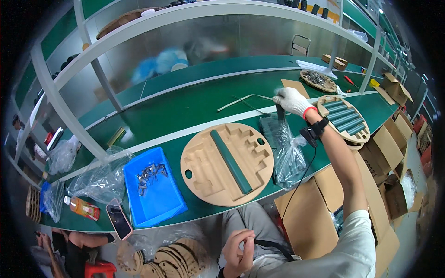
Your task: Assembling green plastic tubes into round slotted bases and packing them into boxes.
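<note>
The right hand (pixel 291 100) wore a white knitted work glove with a red-edged cuff; just behind it on the wrist sat a black strap band (pixel 320 127) with a small black clip-on unit, from which a thin black cable (pixel 300 178) ran down along the forearm. The left hand (pixel 238 254) was bare; the person wore a white short-sleeved shirt (pixel 352 252) and grey trousers (pixel 248 222), with a black strap (pixel 273 246) across the lap.
</note>
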Action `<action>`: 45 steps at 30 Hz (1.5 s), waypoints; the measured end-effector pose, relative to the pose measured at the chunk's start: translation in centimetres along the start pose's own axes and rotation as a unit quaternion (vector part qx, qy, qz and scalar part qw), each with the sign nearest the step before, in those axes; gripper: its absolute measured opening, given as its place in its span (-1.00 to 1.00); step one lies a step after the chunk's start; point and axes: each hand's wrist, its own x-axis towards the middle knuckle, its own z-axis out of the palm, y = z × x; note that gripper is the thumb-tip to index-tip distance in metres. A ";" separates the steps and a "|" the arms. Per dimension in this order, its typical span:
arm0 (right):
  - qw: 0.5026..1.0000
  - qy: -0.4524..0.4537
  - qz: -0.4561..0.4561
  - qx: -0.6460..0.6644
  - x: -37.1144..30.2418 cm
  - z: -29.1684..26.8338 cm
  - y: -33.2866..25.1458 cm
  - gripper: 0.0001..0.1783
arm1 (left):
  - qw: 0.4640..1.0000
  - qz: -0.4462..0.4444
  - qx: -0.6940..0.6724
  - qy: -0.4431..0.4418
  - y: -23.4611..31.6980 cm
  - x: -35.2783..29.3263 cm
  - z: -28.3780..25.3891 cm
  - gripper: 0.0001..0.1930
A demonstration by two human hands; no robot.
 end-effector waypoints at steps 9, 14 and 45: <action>0.918 0.284 -0.272 0.051 -4.2 -6.0 -10.7 -0.86 | 0.997 -0.025 0.034 0.061 -1.8 1.8 -2.9 -0.83; 0.915 0.116 -0.365 0.129 -13.0 -6.4 -19.4 -0.89 | 0.973 0.102 0.209 0.004 1.5 5.5 -4.7 -0.35; 0.792 -0.192 -0.579 -0.035 -6.1 19.4 -42.1 -0.76 | 0.881 -0.291 -0.282 0.243 -2.7 -3.5 -12.8 -0.66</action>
